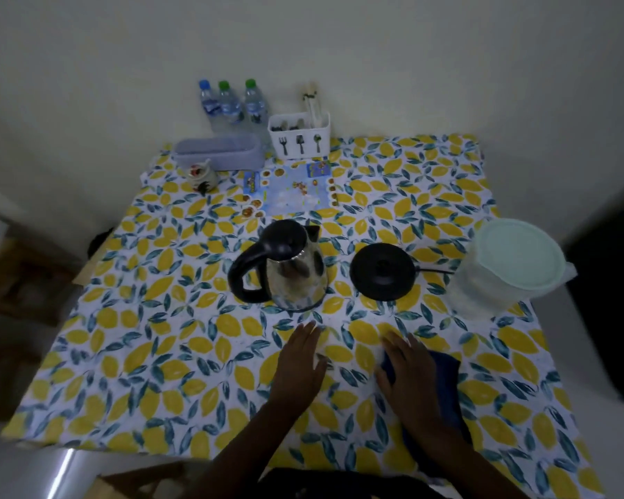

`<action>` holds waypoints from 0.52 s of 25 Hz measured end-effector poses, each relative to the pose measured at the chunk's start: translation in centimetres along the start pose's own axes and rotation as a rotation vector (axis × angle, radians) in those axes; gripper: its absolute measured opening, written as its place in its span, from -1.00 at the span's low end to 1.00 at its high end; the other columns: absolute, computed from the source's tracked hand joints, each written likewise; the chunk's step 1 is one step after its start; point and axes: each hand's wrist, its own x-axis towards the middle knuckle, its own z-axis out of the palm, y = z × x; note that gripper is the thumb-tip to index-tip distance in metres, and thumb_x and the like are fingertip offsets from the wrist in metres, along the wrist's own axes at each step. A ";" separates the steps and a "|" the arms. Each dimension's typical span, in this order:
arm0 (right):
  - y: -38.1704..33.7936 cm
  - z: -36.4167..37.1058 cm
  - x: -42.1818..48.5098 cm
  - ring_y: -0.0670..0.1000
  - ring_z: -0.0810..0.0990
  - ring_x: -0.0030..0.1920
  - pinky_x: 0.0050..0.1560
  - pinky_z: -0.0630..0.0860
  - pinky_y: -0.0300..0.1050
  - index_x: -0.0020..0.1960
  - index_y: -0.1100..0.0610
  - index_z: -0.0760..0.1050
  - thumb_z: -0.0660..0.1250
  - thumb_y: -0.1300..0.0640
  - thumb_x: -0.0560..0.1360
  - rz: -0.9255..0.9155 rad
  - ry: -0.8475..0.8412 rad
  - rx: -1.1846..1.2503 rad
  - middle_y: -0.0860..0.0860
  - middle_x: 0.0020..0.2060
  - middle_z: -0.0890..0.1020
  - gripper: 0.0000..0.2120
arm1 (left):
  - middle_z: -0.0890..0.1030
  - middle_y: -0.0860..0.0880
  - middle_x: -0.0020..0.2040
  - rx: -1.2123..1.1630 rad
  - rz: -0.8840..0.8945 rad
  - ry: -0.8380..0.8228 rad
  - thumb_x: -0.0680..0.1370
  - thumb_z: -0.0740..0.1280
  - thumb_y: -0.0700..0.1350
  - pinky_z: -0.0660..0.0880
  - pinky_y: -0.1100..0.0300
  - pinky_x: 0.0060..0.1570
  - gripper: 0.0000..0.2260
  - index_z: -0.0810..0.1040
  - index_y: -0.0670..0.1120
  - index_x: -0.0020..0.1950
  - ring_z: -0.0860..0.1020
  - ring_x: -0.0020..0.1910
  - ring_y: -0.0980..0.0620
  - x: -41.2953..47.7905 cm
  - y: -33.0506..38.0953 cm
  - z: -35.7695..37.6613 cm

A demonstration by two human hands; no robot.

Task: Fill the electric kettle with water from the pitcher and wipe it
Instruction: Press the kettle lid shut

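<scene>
The counter [159, 354] carries the lidded pitcher [508, 268] beyond and to the right of the right hand [411, 376], and the kettle [289, 268] just beyond the left hand [299, 365], off its base [382, 271], probably for filling. Both hands lie flat and open, the left holding nothing, the right pressing on the cloth [444, 383], likely kept ready for wiping.

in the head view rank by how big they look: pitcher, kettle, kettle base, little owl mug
1. pitcher, though it sits nearer the frame edge, where the wide lens may stretch it
2. kettle
3. kettle base
4. owl mug, farther away, so it looks smaller
</scene>
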 end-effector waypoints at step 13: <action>-17.6 -4.1 16.3 0.05 -0.14 0.57 0.51 0.07 0.17 0.56 0.04 -0.10 0.23 -0.14 0.54 -0.382 0.046 -0.077 0.01 0.58 -0.05 -0.24 | 0.39 -0.16 0.43 -0.180 -0.116 0.387 0.58 0.33 -0.12 0.33 -0.07 0.42 -0.52 0.30 -0.16 0.46 0.32 0.44 -0.16 7.3 -6.8 -13.1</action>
